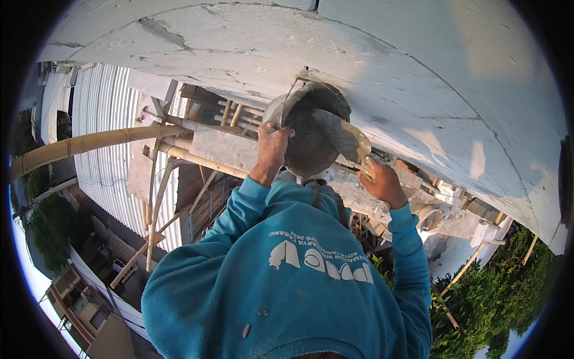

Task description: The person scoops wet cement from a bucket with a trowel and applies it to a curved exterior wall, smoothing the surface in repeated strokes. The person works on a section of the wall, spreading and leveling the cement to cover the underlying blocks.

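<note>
A mortar-crusted bucket (306, 149) is held up close to the pale wall, tilted so that its inside shows grey mortar. My left hand (274, 143) is closed on the bucket's left rim. In my right hand (382, 179) is the handle of a trowel (347, 136). The trowel's blade, smeared with mortar, reaches over the right side of the bucket, and its tip lies inside the bucket's mouth. A thin wire handle (291, 90) stands up at the bucket's far side.
The block wall (251, 48) with thin joints curves across the far side. Bamboo poles (89, 143) form scaffolding at left, with planks (224, 146) beside it. Corrugated metal roofing (101, 113) lies far below. Green trees (502, 299) stand at lower right.
</note>
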{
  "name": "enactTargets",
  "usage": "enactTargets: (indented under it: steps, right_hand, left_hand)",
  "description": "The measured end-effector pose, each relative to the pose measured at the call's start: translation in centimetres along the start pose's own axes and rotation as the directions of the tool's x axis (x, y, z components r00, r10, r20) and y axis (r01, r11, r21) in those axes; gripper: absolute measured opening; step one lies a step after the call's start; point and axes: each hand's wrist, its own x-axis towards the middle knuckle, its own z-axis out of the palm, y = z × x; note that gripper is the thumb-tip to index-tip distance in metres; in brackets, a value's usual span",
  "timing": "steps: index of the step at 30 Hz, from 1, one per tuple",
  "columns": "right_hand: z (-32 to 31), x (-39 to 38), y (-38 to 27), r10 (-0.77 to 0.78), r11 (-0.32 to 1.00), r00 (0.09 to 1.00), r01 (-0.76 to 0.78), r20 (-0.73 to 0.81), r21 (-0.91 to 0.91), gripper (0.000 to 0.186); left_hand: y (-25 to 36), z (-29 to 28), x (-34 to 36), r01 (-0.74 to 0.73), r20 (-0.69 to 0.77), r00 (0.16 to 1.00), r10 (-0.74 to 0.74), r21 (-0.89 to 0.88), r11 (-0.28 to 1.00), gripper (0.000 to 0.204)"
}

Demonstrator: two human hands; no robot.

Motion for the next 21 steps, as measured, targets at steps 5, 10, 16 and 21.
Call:
enactTargets:
  steps: [5,10,16,21]
  right_hand:
    - [-1.1,6.4,-2.6,0.26,0.801,0.648,-0.558,0.716,0.214,0.057]
    - [-3.8,9.0,0.2,0.304,0.942,0.566,-0.297,0.767,-0.154,0.048]
    - [-10.7,5.9,-4.1,0.212,0.871,0.873,0.034,0.438,-0.489,0.034]
    - [-9.1,2.3,-3.3,0.184,0.823,0.964,-0.044,0.191,-0.567,0.033]
  left_hand:
    - [3.1,0.6,-1.6,-0.134,0.031,0.991,0.13,0.23,0.964,0.027]
    - [2.3,0.0,-1.4,-0.086,0.052,0.996,0.074,0.289,0.953,0.028]
    - [0.4,-0.3,-0.4,-0.02,0.024,1.0,0.018,0.092,0.996,0.036]
    - [3.9,1.7,-1.7,-0.085,0.069,0.995,0.069,0.259,0.962,0.044]
